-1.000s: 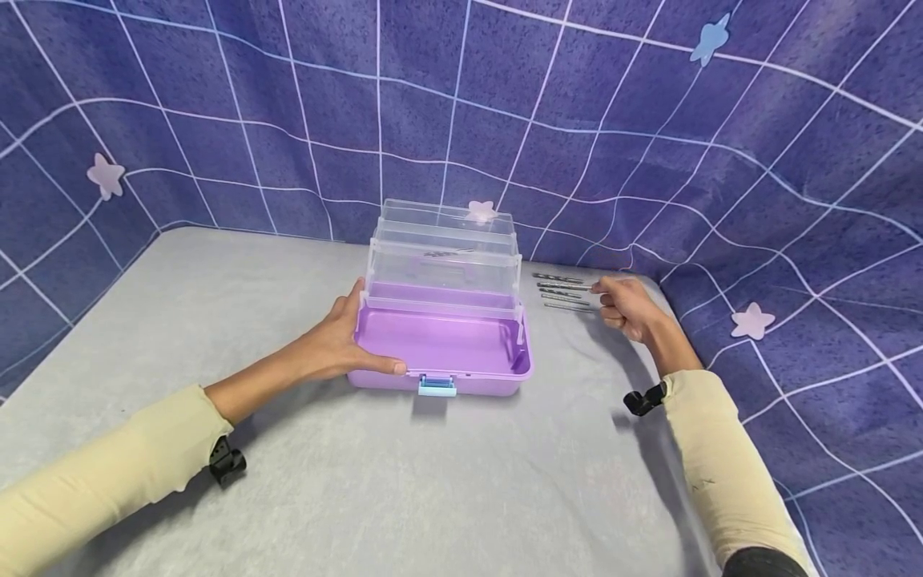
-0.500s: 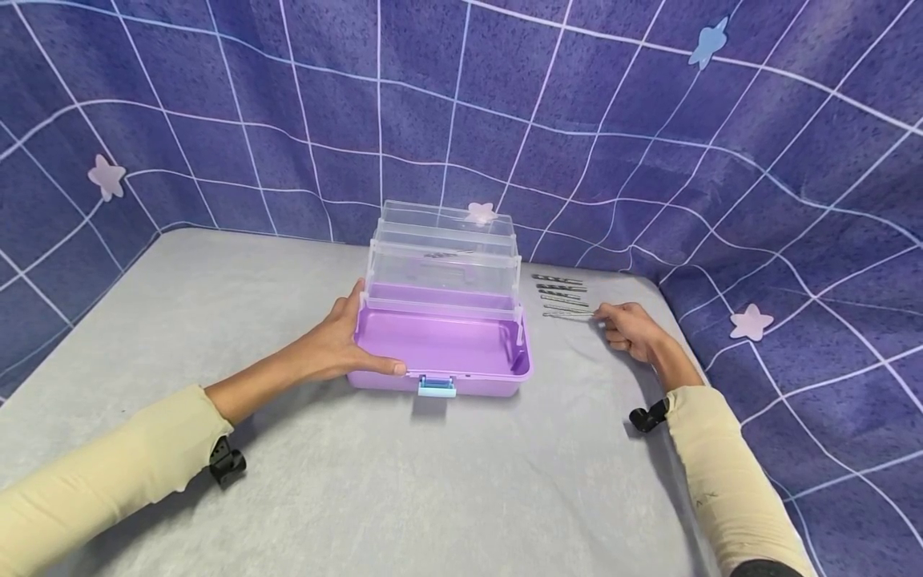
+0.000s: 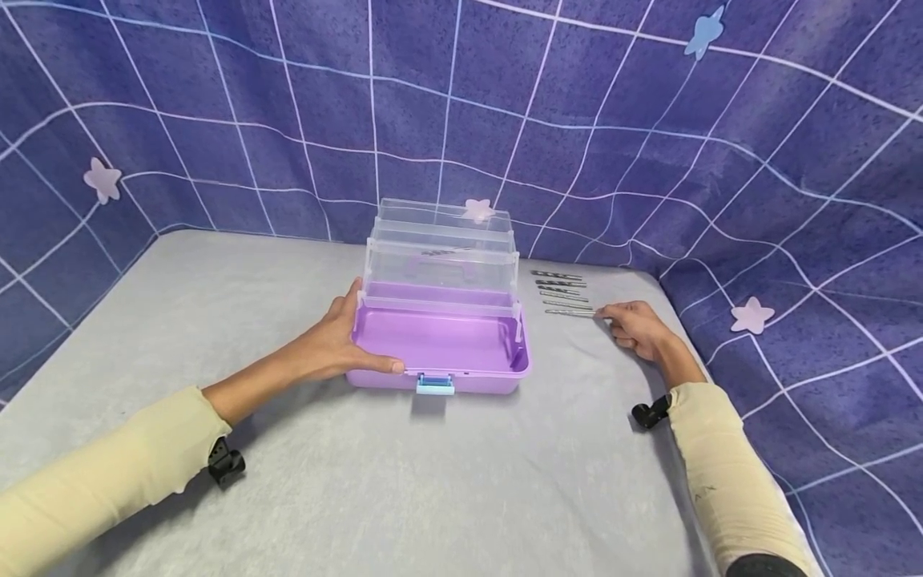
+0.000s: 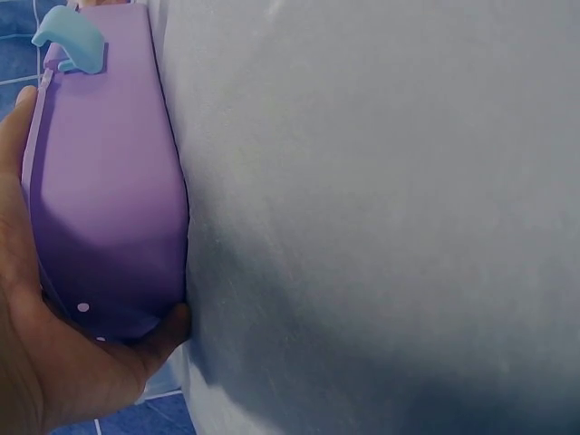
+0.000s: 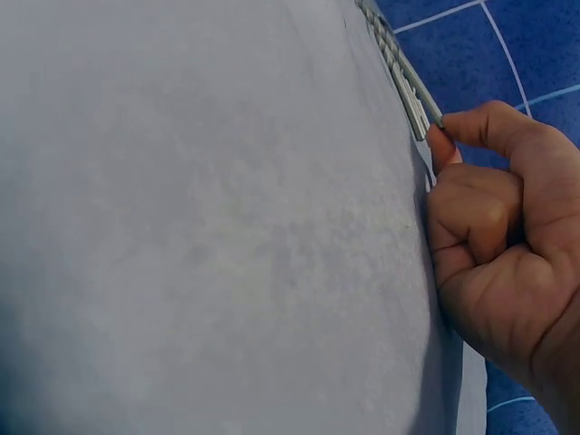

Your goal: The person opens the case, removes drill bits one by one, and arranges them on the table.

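In the head view a purple toolbox (image 3: 437, 383) stands with its clear lid (image 3: 445, 215) raised. My left hand (image 3: 333, 344) holds its left end, thumb along the front rim. In the left wrist view this hand (image 4: 63, 362) spans the purple wall near the light-blue latch (image 4: 77, 41). To the box's right, several metal drill bits (image 3: 561, 283) lie in a row. My right hand (image 3: 634, 327) pinches the right end of the nearest drill bit (image 3: 570, 312) between thumb and forefinger. The right wrist view shows this pinch, with the right hand's (image 5: 507, 217) other fingers folded.
Dark bits (image 3: 443, 252) show through a clear tray behind the purple compartment. A grey cloth (image 3: 469, 489) covers the table. A blue gridded curtain (image 3: 288, 104) with stars hangs behind and along the right side.
My right hand has carried a drill bit from over the row down to its near end, where the hand still pinches it. The left hand stays on the toolbox.
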`<state>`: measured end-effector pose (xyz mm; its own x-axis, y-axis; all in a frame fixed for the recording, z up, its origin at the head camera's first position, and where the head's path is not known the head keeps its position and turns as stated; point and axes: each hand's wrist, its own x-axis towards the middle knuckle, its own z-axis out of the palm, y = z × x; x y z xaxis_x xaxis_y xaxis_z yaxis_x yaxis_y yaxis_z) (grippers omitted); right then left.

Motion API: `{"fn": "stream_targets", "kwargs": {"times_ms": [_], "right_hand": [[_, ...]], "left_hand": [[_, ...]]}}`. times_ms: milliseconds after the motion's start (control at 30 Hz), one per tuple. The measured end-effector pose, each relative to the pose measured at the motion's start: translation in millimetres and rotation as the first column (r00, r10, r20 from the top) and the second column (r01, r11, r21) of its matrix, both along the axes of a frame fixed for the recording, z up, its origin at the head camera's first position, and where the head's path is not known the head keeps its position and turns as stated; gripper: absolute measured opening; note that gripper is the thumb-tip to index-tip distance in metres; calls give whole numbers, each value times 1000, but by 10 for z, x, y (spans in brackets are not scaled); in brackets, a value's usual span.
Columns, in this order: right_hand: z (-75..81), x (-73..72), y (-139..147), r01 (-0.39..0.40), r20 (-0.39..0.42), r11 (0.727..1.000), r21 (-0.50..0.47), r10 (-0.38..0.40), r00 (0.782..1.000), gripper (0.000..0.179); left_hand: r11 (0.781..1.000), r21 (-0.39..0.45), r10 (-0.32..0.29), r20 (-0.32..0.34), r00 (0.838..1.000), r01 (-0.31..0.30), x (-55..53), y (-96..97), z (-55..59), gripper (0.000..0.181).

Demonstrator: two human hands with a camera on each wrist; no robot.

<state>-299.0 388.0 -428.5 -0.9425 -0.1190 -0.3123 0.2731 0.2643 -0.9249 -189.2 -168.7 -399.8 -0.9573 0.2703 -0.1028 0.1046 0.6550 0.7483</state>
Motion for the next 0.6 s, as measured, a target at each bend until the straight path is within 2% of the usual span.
{"fn": "stream_targets", "kwargs": {"times_ms": [267,600], "right_hand": [[-4,-25,-15,20,-6,999,25,-20,1000,13],[-35,-46,-11,29,-15,999,19,-29,999,18]], "left_hand": [[1000,17,-4,-3,1000,4,4,-6,-18,170],[999,35,-12,-31,999,13,1,-9,0,167]]}}
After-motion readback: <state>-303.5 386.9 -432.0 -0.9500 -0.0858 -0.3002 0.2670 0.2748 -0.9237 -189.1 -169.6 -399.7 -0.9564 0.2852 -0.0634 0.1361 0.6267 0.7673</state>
